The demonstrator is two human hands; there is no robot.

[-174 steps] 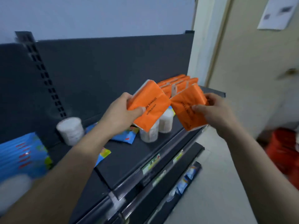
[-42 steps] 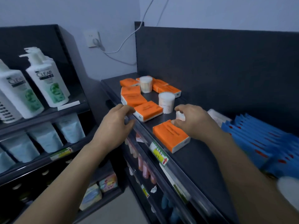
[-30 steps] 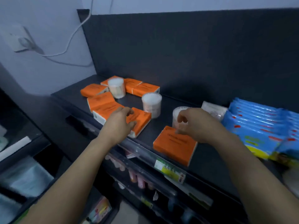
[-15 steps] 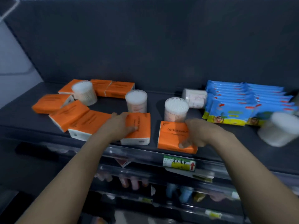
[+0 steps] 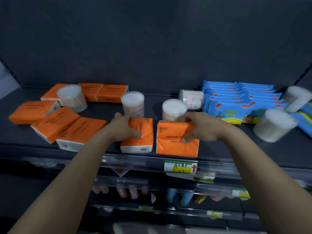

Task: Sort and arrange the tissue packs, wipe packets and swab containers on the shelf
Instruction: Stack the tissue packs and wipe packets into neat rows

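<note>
Tissue packs front and centre! The left hand (image 5: 125, 128) has its grip clamped on an orange cotton tissue pack (image 5: 143, 142), thumb pressed on the top face and fingers curled over the far edge. The right hand (image 5: 200, 128) has its grip clamped the same way on a second orange pack (image 5: 173, 146) just beside it. Both packs sit at the front lip of the shelf (image 5: 219, 154), side by side with a narrow gap between them, right above the green and yellow price label (image 5: 180, 167).

So how far along is the sort? Partly there, I'd say. The blue wipe packets (image 5: 236, 97) look tidiest, in a neat overlapping row on the right, though a few more blue ones show, blurred, at the far right edge. The loose orange packs (image 5: 67, 127) on the left are a scatter: they lie at odd angles, some near the front and some along the back wall, none squared up.

The swab containers are all over the place. One upright tub (image 5: 71, 97) stands among the left packs. Two more (image 5: 133, 103) stand just behind the hands. A tipped tub (image 5: 191, 99) lies on its side against the wipes. Two blurred tubs (image 5: 274, 124) lie over on the right.

Still to do, by my reckoning: gather those tubs into one group, stand the fallen ones up, and square the orange packs into a block. These two in hand may be the start of that row.
</note>
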